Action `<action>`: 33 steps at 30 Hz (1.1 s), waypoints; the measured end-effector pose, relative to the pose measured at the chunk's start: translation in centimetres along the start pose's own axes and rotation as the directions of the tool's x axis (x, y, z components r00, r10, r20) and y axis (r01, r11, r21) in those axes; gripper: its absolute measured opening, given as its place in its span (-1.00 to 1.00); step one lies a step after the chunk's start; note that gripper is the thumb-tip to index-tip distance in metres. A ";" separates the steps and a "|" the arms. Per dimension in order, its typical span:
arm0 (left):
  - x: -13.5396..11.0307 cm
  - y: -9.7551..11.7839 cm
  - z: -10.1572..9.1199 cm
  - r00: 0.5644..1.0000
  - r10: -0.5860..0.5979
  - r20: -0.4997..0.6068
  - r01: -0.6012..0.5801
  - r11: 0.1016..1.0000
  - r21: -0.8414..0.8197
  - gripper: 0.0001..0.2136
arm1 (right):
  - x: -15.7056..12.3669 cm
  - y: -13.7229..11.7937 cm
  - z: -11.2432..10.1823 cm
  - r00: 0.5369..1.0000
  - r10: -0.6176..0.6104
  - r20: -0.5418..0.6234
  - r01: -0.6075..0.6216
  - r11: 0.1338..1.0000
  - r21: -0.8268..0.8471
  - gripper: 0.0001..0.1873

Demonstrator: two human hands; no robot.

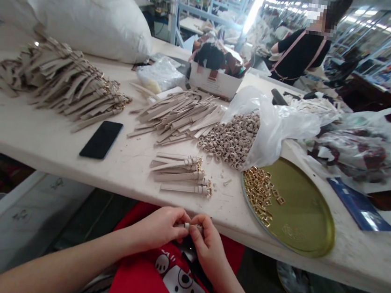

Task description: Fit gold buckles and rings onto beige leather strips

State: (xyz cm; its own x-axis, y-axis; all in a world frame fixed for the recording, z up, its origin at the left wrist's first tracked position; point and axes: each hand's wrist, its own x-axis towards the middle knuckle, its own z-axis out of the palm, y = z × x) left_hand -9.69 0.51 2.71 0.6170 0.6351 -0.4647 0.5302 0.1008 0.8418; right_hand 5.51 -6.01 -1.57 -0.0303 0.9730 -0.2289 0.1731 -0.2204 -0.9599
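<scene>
My left hand [163, 225] and my right hand [208, 239] meet in front of the table's near edge, above a red apron. Both pinch a small beige strap [187, 225], mostly hidden by the fingers; a pale loop seems to sit around it. Just beyond them lies a short row of beige straps with gold buckles [181, 175]. Behind that row, loose straps [181, 114] are heaped beside a pile of small beige loops [233, 139]. To the right, gold buckles [259, 193] lie on a round, gold-coloured tray [309, 216].
A black phone [101, 139] lies left of the straps. A large bundle of buckled straps [72, 80] and a white sack [90, 12] fill the back left. Behind stand a carton [213, 80] and plastic bags [271, 127]. A co-worker [300, 50] stands beyond the table.
</scene>
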 end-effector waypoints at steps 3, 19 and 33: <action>-0.3 -0.2 0.1 0.999 0.019 0.026 -0.017 0.998 -0.061 -0.73 | -0.1 0.1 0.1 0.999 0.027 0.044 -0.030 0.996 0.083 -0.82; 0.0 -0.7 0.2 0.992 0.023 0.125 0.006 0.974 -0.226 -0.70 | -0.9 0.9 0.4 0.995 -0.091 -0.037 0.090 0.996 -0.027 -0.76; 1.5 -1.8 -0.4 0.986 -0.093 0.135 0.097 0.995 -0.026 -0.69 | 0.2 1.4 0.6 0.980 0.039 -0.197 -0.028 0.998 0.062 -0.71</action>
State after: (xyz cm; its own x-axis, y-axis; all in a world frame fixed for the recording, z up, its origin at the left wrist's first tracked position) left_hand -9.94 1.57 0.65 0.6378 0.5139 -0.5737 0.5723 0.1823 0.7995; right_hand 5.13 -6.18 -3.02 0.1710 0.9580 -0.2302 0.1124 -0.2511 -0.9614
